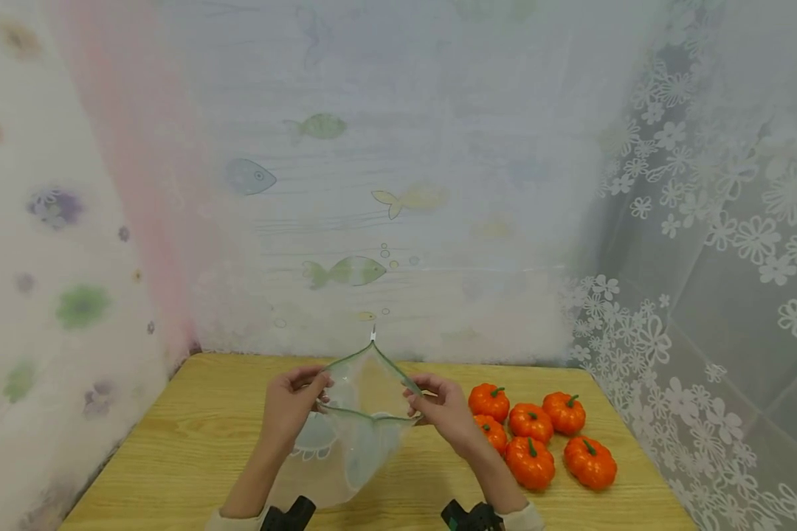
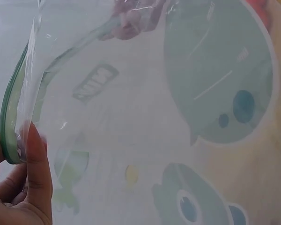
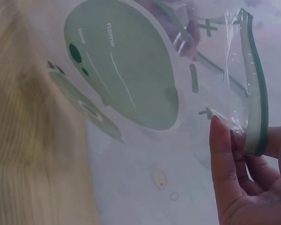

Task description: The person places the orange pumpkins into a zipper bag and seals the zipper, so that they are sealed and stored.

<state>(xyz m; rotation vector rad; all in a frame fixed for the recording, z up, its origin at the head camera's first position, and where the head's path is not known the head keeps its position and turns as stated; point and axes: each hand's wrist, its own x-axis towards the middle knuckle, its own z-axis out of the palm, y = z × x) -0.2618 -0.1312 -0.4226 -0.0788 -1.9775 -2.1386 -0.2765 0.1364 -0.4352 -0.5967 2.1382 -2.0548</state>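
Observation:
A clear zip bag (image 1: 365, 450) with green edging and pale green printed shapes hangs between both hands above the table. Its mouth is spread wide, with a zip slider (image 1: 373, 336) at the far corner. On the left, my left hand (image 1: 295, 405) pinches the bag's rim between thumb and fingers. The opposite side of the rim is pinched by my right hand (image 1: 448, 413). Through the film in the right wrist view, the print on the bag (image 3: 126, 65) shows a speech-bubble shape with the word "name". No object is visible inside the bag.
Several orange toy pumpkins (image 1: 530, 463) with green stems stand on the wooden table (image 1: 192, 435) to the right of my right hand. Behind the table hangs a fish-patterned curtain (image 1: 398, 221), and a flower-patterned sheet (image 1: 717, 243) covers the right side.

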